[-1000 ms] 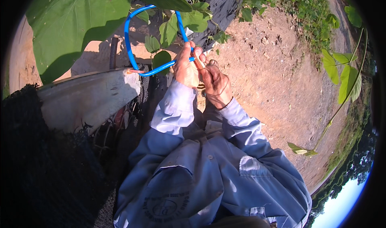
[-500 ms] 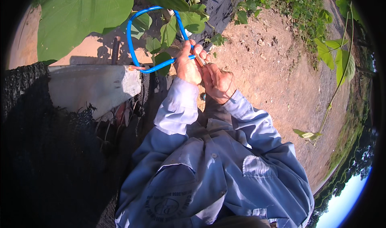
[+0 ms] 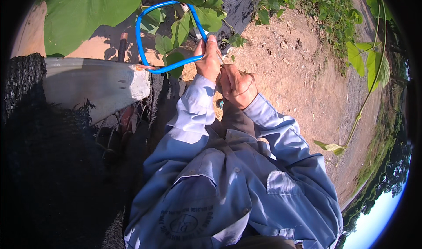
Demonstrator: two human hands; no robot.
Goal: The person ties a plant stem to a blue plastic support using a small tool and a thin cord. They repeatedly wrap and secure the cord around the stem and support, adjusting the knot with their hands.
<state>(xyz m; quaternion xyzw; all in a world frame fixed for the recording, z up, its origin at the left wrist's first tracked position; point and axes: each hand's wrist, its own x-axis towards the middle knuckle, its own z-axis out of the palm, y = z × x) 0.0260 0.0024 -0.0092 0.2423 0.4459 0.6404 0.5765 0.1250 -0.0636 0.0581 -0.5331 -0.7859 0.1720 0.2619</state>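
Note:
A blue hose or thick cable (image 3: 139,36) bends into a wide loop. My left hand (image 3: 209,61) is closed around it, with the two sides of the loop meeting at the fingers. At the lower left of the loop, a reddish-brown strip (image 3: 145,67) lies against the blue line, at the corner of a whitish panel (image 3: 101,84). Just to the right, my right hand (image 3: 239,88) is closed around a slim, shiny piece (image 3: 221,63) that projects toward the left palm. Most of that piece is hidden by the fingers, so its kind cannot be made out.
Big green leaves (image 3: 88,16) hang at the upper left, and smaller leaves (image 3: 179,31) grow inside the loop. A brown post (image 3: 122,47) stands behind the panel. Dark netting (image 3: 24,82) covers the left side. A vine (image 3: 365,99) hangs over the dirt ground (image 3: 294,73) at right.
The blue loop has shifted slightly up and left. My right hand has drawn a little down from the left, and less of the slim piece shows.

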